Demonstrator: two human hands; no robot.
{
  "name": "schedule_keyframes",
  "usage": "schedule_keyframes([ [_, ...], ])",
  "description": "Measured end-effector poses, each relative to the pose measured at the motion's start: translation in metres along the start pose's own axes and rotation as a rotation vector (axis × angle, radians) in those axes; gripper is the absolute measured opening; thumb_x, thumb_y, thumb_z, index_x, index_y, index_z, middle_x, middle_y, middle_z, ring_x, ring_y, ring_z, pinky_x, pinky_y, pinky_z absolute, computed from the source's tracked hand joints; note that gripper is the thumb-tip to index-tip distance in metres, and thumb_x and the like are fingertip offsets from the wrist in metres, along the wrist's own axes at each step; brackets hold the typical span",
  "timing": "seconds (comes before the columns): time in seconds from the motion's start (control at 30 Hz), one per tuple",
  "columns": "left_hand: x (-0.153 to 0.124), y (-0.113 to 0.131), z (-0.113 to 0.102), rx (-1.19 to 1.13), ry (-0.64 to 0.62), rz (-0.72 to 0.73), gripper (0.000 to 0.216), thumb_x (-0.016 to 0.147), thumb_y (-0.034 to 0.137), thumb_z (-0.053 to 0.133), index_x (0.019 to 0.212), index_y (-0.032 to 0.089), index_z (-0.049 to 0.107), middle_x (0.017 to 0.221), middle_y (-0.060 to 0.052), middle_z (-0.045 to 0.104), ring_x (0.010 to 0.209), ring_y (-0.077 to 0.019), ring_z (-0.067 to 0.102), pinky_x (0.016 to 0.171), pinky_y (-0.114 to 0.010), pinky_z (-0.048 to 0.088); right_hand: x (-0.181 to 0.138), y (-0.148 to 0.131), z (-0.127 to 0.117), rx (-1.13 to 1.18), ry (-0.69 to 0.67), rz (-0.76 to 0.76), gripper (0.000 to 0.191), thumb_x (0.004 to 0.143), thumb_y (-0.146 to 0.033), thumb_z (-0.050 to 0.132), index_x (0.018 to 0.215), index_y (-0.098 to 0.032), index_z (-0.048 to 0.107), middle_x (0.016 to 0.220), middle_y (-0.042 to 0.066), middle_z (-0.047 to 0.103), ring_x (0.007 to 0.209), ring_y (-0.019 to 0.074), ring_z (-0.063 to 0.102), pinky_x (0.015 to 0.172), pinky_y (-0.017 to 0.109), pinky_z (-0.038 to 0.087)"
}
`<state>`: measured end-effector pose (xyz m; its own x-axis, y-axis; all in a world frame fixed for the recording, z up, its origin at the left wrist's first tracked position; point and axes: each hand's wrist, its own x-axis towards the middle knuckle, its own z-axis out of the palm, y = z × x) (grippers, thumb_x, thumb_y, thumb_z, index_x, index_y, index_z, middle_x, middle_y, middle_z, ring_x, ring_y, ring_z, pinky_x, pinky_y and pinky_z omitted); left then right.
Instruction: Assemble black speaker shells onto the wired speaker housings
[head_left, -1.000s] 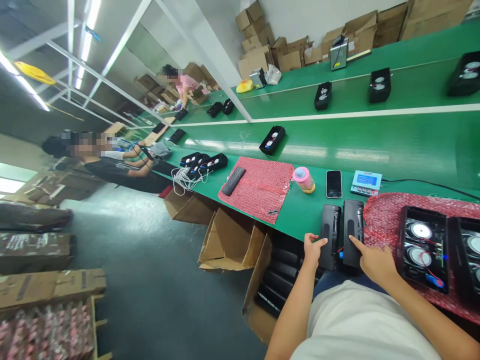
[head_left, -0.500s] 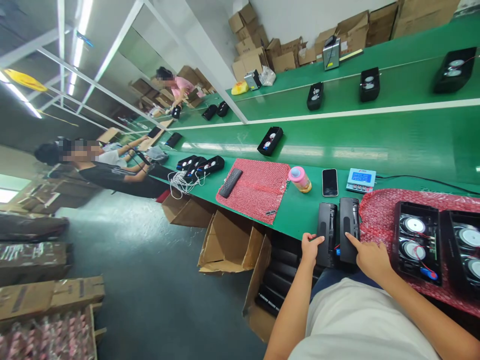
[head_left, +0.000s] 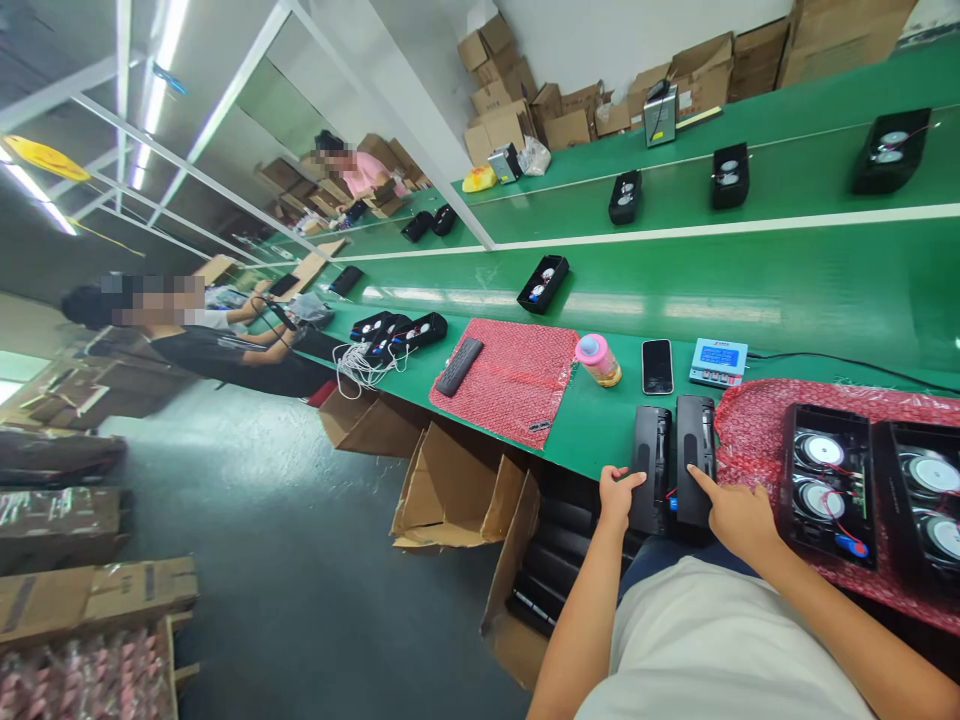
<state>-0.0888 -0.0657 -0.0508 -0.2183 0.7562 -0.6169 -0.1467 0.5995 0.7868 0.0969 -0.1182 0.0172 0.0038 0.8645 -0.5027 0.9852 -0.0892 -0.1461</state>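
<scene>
Two black panels lay side by side at the near edge of the green bench, touching, just left of the red mat. Left hand sat on the near end of the left panel, fingers curled loosely over its edge, thumb on top; no real clamp visible. Right hand had its index finger out straight, tip pressed on the right panel, other fingers folded in. Versus 1 s earlier: same hand poses, same contact points, panels not shifted against each other. Only the view changed, drifting slightly so everything slid a little left and up in frame. Open speaker units stayed on the red mat right of the panels. Phone, blue meter and pink-capped bottle sat beyond the panels, unmoved. Second mat with a black bar was further left. Seated person down the line shifted arms a bit.
</scene>
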Motion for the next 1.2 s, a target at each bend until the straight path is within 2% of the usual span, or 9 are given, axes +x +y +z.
schedule_keyframes([
  [0.33,-0.002,0.002,0.002,0.009,0.019,0.0,0.055,0.044,0.021,0.081,0.07,0.022,0.033,0.089,0.0,0.058,0.061,-0.0087,0.053,0.059,-0.024,0.044,-0.005,0.003,-0.001,-0.01,-0.002,0.011,0.067,0.083,-0.006,0.04,0.145,-0.031,0.031,0.09,0.011,0.07,0.089,0.0285,0.063,0.083,0.045,0.035],
  [0.47,0.001,-0.001,0.001,0.021,0.03,0.011,0.055,0.044,0.022,0.082,0.069,0.021,0.034,0.087,0.001,0.059,0.061,-0.0088,0.054,0.06,-0.024,0.044,-0.011,0.007,0.004,0.005,0.026,0.049,0.063,0.084,-0.01,0.04,0.145,-0.025,0.033,0.095,0.012,0.068,0.093,0.0295,0.061,0.083,0.044,0.038],
  [0.57,0.003,-0.001,0.002,0.027,0.022,0.011,0.055,0.044,0.024,0.083,0.069,0.021,0.033,0.086,0.001,0.058,0.062,-0.0086,0.054,0.06,-0.024,0.044,-0.019,0.01,0.01,0.092,0.048,0.13,0.056,0.09,-0.022,0.039,0.145,-0.016,0.032,0.104,0.015,0.065,0.098,0.0303,0.059,0.08,0.04,0.042],
  [0.67,0.006,-0.001,0.003,0.035,0.007,0.007,0.057,0.043,0.026,0.083,0.069,0.021,0.032,0.086,0.002,0.057,0.062,-0.008,0.054,0.062,-0.024,0.044,-0.024,0.014,0.015,0.234,0.001,0.276,0.062,0.095,-0.037,0.032,0.146,-0.003,0.024,0.108,0.021,0.062,0.096,0.0327,0.061,0.077,0.041,0.045],
  [0.77,0.008,-0.003,0.005,0.054,-0.012,-0.001,0.058,0.046,0.029,0.084,0.07,0.022,0.032,0.086,0.002,0.057,0.065,-0.0086,0.055,0.065,-0.024,0.046,-0.025,0.021,0.019,0.376,-0.059,0.354,0.067,0.096,-0.037,0.029,0.145,0.006,0.015,0.103,0.026,0.063,0.093,0.0358,0.063,0.079,0.044,0.045],
  [0.9,0.01,-0.005,0.006,0.108,-0.009,-0.014,0.056,0.05,0.031,0.085,0.071,0.022,0.034,0.084,0.003,0.056,0.069,-0.0102,0.057,0.069,-0.026,0.048,-0.022,0.034,0.029,0.485,-0.08,0.341,0.066,0.097,-0.035,0.029,0.146,0.004,0.01,0.109,0.025,0.063,0.102,0.0325,0.062,0.086,0.039,0.044],
  [1.07,0.01,-0.003,0.005,0.198,-0.007,-0.074,0.054,0.054,0.033,0.085,0.086,0.022,0.043,0.086,0.001,0.056,0.072,-0.0128,0.06,0.073,-0.031,0.051,-0.027,0.049,0.043,0.592,-0.101,0.312,0.063,0.097,-0.032,0.027,0.145,0.005,0.007,0.124,0.023,0.057,0.116,0.0248,0.055,0.093,0.03,0.04],
  [1.2,0.002,-0.001,0.016,0.267,-0.1,-0.157,0.068,0.056,0.034,0.084,0.108,0.022,0.042,0.086,-0.003,0.06,0.07,-0.0176,0.064,0.07,-0.036,0.053,-0.039,0.056,0.044,0.612,-0.114,0.262,0.075,0.093,-0.029,0.04,0.146,0.004,-0.001,0.132,0.023,0.05,0.12,0.0249,0.052,0.095,0.03,0.039],
])
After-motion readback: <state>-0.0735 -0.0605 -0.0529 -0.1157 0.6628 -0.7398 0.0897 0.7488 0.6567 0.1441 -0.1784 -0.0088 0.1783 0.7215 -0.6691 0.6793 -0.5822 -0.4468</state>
